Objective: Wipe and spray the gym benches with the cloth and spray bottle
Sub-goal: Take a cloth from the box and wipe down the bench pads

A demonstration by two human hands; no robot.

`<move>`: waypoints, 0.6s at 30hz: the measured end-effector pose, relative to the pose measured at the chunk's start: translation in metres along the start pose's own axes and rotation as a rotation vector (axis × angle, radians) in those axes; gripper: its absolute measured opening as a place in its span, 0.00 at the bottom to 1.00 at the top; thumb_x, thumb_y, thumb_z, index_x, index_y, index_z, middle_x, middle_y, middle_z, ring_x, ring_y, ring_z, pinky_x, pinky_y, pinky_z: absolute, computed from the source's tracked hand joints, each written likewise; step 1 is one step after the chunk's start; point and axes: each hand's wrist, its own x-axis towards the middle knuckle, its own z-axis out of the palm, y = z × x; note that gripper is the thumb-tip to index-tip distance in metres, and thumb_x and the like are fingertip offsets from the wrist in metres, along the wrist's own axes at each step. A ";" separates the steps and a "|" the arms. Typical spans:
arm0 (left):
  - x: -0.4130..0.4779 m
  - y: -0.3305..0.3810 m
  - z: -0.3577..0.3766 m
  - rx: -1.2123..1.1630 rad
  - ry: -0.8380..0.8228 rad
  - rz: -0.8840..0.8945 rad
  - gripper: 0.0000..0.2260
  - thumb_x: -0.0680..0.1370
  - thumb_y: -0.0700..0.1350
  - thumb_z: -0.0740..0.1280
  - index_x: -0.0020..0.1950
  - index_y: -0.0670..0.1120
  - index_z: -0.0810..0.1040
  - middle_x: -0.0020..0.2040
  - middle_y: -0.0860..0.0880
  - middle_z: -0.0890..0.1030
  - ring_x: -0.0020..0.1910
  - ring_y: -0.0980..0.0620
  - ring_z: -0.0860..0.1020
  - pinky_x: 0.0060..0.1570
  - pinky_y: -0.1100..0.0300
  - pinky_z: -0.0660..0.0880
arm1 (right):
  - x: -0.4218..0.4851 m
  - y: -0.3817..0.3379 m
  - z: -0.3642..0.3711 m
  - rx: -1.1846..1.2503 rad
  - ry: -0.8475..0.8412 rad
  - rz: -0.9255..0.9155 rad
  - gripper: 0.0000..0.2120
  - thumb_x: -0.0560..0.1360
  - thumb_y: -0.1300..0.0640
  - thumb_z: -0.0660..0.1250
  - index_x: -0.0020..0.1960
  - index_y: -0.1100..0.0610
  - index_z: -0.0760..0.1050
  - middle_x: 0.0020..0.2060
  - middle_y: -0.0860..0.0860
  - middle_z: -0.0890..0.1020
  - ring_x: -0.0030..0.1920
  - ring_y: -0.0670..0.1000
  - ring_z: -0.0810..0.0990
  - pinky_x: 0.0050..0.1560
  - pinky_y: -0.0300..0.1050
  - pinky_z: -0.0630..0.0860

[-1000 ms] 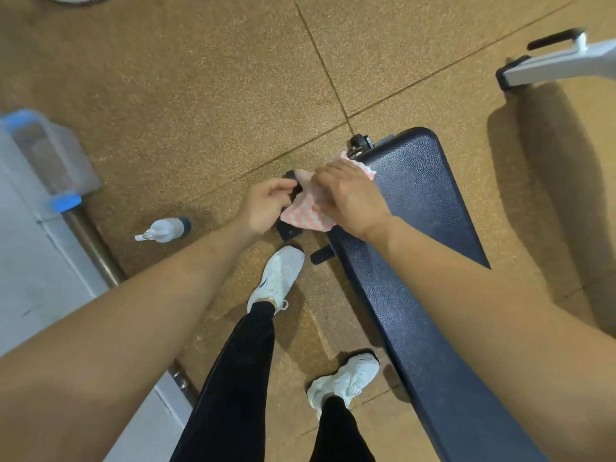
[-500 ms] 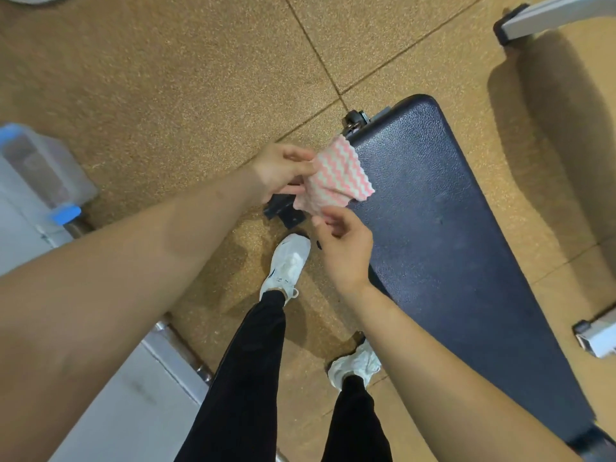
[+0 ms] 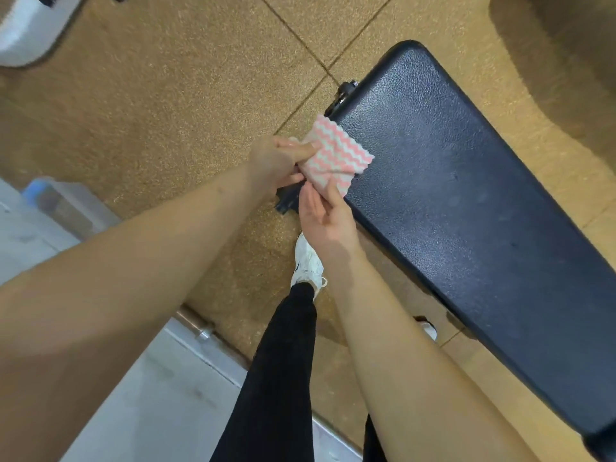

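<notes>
A pink and white zigzag cloth [image 3: 336, 156], folded small, is held in the air over the near-left edge of a dark blue padded gym bench [image 3: 466, 208]. My left hand [image 3: 280, 160] grips its left side with thumb on top. My right hand [image 3: 325, 216] is below it, palm up, pinching the cloth's lower corner with thumb and fingers. The bench runs from upper centre to lower right. The spray bottle is out of sight.
Brown speckled rubber floor tiles [image 3: 166, 95] surround the bench. A black bench foot [image 3: 288, 200] pokes out under my hands. My legs and white shoes [image 3: 308, 265] stand left of the bench. A grey platform [image 3: 150, 395] lies lower left, a blue-capped clear container [image 3: 56, 201] at the left.
My hands have gone from bunching the cloth at the bench end to holding it folded. My right hand dropped below it, palm up. The spray bottle has left the view as it shifted.
</notes>
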 end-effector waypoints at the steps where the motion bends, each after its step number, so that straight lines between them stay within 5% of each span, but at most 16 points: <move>1: -0.003 -0.002 0.001 0.002 0.015 0.000 0.13 0.74 0.45 0.78 0.49 0.45 0.76 0.55 0.44 0.85 0.46 0.50 0.84 0.35 0.64 0.80 | -0.001 -0.003 -0.004 0.018 0.003 -0.004 0.18 0.80 0.61 0.69 0.68 0.65 0.76 0.48 0.58 0.86 0.56 0.52 0.84 0.59 0.43 0.81; 6: -0.017 -0.020 0.008 -0.103 -0.025 -0.132 0.22 0.72 0.46 0.80 0.59 0.45 0.72 0.58 0.42 0.85 0.43 0.51 0.85 0.33 0.64 0.80 | -0.005 -0.015 -0.023 0.068 0.054 -0.050 0.19 0.78 0.61 0.72 0.68 0.66 0.76 0.58 0.58 0.84 0.63 0.52 0.81 0.48 0.40 0.83; 8: -0.025 -0.030 0.016 -0.152 -0.034 -0.188 0.20 0.75 0.46 0.78 0.61 0.47 0.72 0.54 0.44 0.86 0.46 0.50 0.85 0.37 0.63 0.82 | -0.006 -0.020 -0.036 0.075 0.068 -0.085 0.17 0.78 0.61 0.71 0.66 0.65 0.77 0.50 0.57 0.86 0.59 0.51 0.82 0.50 0.41 0.83; 10: -0.033 -0.039 0.027 -0.166 -0.059 -0.249 0.17 0.78 0.46 0.73 0.65 0.46 0.76 0.50 0.45 0.85 0.48 0.50 0.84 0.44 0.63 0.83 | -0.008 -0.029 -0.055 -0.078 -0.003 -0.201 0.14 0.75 0.49 0.75 0.59 0.50 0.84 0.41 0.47 0.87 0.55 0.48 0.81 0.60 0.42 0.80; 13: -0.045 -0.046 0.043 -0.205 -0.083 -0.318 0.11 0.80 0.51 0.70 0.55 0.45 0.79 0.51 0.44 0.83 0.55 0.47 0.82 0.62 0.57 0.79 | -0.003 -0.041 -0.083 -0.135 -0.125 -0.018 0.13 0.63 0.27 0.74 0.46 0.28 0.82 0.46 0.33 0.84 0.63 0.44 0.78 0.70 0.43 0.74; 14: -0.048 -0.047 0.047 -0.240 -0.077 -0.328 0.11 0.80 0.52 0.70 0.51 0.45 0.79 0.53 0.43 0.83 0.59 0.46 0.82 0.66 0.55 0.77 | -0.006 -0.045 -0.086 -0.085 -0.114 0.004 0.12 0.65 0.29 0.74 0.47 0.30 0.83 0.46 0.34 0.85 0.65 0.44 0.77 0.69 0.42 0.75; 16: -0.050 -0.052 0.055 -0.298 -0.069 -0.332 0.11 0.80 0.53 0.70 0.51 0.45 0.78 0.58 0.42 0.81 0.66 0.46 0.80 0.68 0.53 0.76 | -0.015 -0.056 -0.090 0.023 -0.046 -0.180 0.09 0.76 0.49 0.75 0.54 0.50 0.86 0.45 0.46 0.86 0.68 0.48 0.77 0.61 0.41 0.80; 18: -0.052 -0.056 0.061 -0.338 -0.066 -0.344 0.12 0.80 0.52 0.71 0.52 0.44 0.79 0.59 0.42 0.81 0.66 0.46 0.79 0.65 0.54 0.78 | -0.019 -0.064 -0.093 0.214 0.046 -0.098 0.06 0.78 0.65 0.71 0.54 0.65 0.81 0.47 0.55 0.85 0.68 0.52 0.78 0.59 0.42 0.81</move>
